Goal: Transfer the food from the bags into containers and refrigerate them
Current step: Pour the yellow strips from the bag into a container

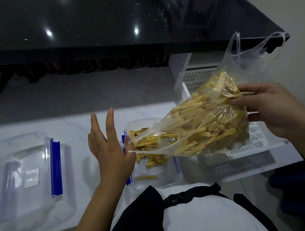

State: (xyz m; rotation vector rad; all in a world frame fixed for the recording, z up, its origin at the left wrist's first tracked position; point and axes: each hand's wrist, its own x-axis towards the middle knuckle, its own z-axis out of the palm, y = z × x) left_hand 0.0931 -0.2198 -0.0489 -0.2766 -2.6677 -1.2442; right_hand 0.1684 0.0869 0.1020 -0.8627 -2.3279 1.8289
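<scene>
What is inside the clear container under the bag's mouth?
The container holds some yellow food sticks spilled from the bag. The bag covers its right part, so what lies there cannot be seen.

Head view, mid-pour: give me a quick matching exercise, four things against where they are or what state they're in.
Things:
1. plastic bag
2. clear container
3. lid with blue clips
4. white basket

States:
A. lying on the table at far left
B. holding a few yellow food sticks
C. tilted, gripped at its bottom end by the right hand
D. behind and under the bag, at right

Pairs: 1-C, 2-B, 3-A, 4-D
</scene>
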